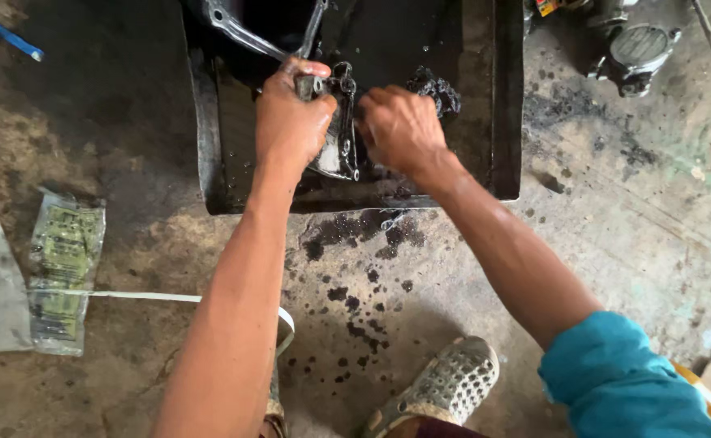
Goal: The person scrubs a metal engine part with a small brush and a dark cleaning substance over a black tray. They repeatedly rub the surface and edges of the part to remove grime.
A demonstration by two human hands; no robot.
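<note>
My left hand point(289, 122) is closed around an oily grey metal engine part point(338, 142), holding it upright over a black oil-stained tray point(506, 105). My right hand point(398, 128) is a fist right beside the part, its fingers curled and pressed to the part's right side; what it holds is hidden. A dark wet clump point(435, 88), like a rag or brush head, lies in the tray just past my right knuckles. Wet dark liquid coats the tray floor.
A curved metal piece point(242, 34) rests at the tray's far left. Oil spots point(355, 284) stain the concrete floor in front. A plastic packet point(63, 272) lies at left, an engine part point(635, 49) at upper right, my shoe point(445, 385) below.
</note>
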